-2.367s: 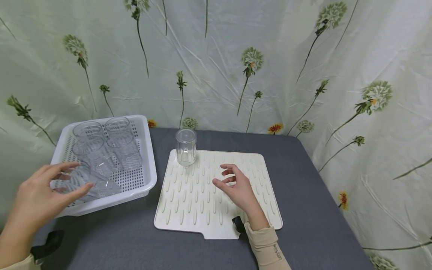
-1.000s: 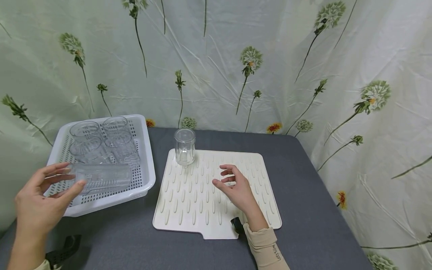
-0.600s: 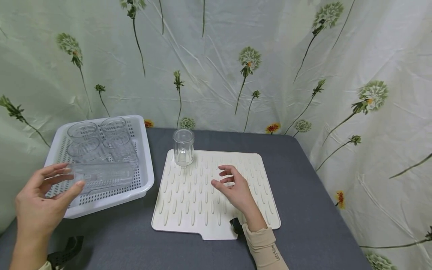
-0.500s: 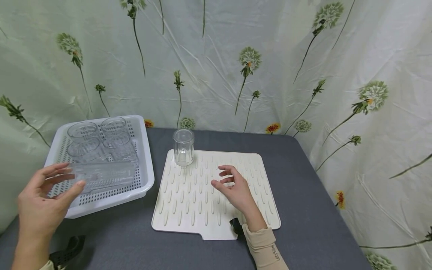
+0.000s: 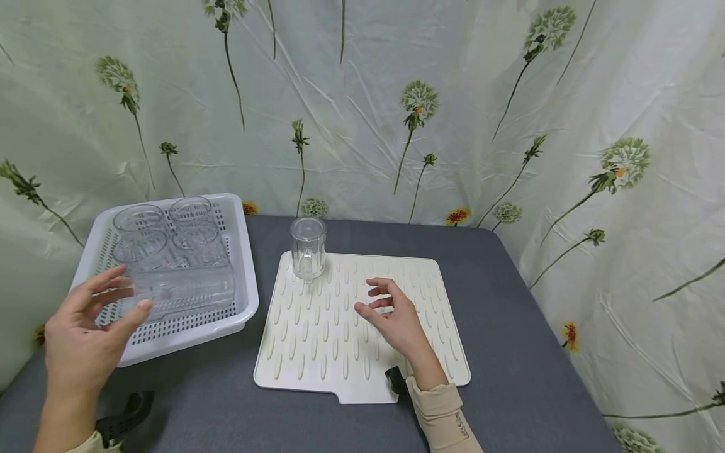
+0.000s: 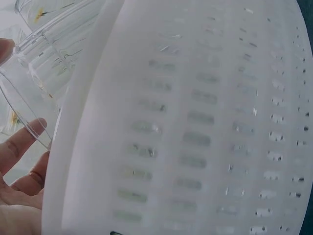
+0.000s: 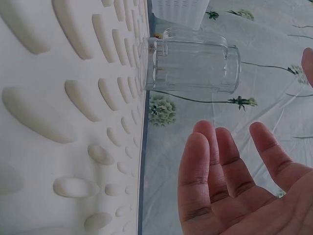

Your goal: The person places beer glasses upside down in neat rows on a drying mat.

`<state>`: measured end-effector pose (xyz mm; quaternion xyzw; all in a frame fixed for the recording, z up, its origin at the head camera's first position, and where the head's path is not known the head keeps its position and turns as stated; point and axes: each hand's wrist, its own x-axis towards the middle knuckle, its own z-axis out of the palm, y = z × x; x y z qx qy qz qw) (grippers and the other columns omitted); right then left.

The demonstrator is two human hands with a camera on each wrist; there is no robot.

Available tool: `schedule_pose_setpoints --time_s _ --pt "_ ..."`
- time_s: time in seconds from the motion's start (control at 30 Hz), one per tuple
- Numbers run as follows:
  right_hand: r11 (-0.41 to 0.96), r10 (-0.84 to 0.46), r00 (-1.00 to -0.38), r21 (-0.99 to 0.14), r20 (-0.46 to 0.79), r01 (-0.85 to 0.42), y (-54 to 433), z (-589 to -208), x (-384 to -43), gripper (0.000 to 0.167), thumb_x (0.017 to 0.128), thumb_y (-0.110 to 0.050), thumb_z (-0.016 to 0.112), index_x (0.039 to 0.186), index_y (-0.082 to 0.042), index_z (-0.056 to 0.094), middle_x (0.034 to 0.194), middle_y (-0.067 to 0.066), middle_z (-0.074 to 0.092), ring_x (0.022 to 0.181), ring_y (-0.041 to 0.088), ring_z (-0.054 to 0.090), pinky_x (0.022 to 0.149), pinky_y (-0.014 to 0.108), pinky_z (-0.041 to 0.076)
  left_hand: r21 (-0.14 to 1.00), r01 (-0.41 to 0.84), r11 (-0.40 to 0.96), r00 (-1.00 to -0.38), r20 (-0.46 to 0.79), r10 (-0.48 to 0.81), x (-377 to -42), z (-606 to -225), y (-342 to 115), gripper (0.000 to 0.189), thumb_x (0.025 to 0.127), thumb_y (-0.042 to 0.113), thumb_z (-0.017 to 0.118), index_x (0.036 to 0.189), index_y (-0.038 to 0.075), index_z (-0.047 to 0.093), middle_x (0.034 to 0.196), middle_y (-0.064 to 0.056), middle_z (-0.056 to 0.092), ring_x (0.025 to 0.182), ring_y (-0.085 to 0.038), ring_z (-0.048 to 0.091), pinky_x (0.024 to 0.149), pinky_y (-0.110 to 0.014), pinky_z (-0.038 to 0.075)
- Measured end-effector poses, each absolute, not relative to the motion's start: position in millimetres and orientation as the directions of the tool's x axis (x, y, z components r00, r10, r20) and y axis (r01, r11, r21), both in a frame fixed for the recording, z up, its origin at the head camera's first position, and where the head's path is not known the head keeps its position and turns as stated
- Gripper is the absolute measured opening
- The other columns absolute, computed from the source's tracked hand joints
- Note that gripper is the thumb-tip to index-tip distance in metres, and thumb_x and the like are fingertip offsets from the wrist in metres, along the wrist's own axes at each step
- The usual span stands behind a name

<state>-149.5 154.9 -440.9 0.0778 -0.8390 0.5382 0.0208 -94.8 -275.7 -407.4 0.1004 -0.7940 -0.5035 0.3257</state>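
My left hand (image 5: 85, 333) holds a clear glass mug (image 5: 192, 286) by its near end, thumb on one side and fingers on the other. The mug lies on its side over the front part of the white basket (image 5: 249, 277). In the left wrist view, the fingertips (image 6: 36, 125) show at the mug's rim, and the basket wall hides the rest. My right hand (image 5: 396, 318) hovers over the cream ridged mat (image 5: 317, 365), its fingers loosely bent around nothing. Another glass mug (image 5: 308, 251) stands upside down on the mat's far left corner.
Several more clear glasses (image 5: 141, 245) fill the back of the basket, to the left of the mat. A dark grey cloth (image 5: 510, 352) covers the table. Behind and to the right hangs a flowered curtain (image 5: 362, 94).
My left hand has taken hold of the mug in the basket and turned it to lie sideways; lately both have shifted slightly right. My right hand and the mug on the mat have stayed put.
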Motion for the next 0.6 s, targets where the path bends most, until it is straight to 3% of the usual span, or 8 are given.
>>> schedule_pose_setpoints --time_s 0.27,0.6 --pt "0.377 -0.108 -0.987 -0.913 0.122 -0.154 155.0 -441.2 -149.3 0.052 0.095 -0.034 0.082 0.142 -0.022 0.062 0.130 0.020 0.066 0.102 0.019 0.070 0.080 0.034 0.057 0.884 0.215 0.415 -0.787 0.408 -0.462 -98.7 -406.9 -269.1 0.068 0.082 -0.017 0.081 0.144 0.009 0.068 0.125 0.016 0.068 0.109 0.002 0.066 0.062 -0.004 0.050" --pt "0.298 -0.146 -0.983 -0.943 0.110 -0.150 152.8 -438.4 -148.3 0.054 0.097 -0.030 0.080 0.146 -0.021 0.060 0.133 0.022 0.065 0.105 0.022 0.071 0.086 0.037 0.058 0.890 0.250 0.381 -0.804 0.410 -0.431 -100.6 -405.6 -261.3 0.069 0.081 -0.022 0.077 0.144 0.004 0.065 0.134 0.014 0.066 0.112 -0.003 0.065 0.066 -0.005 0.054"
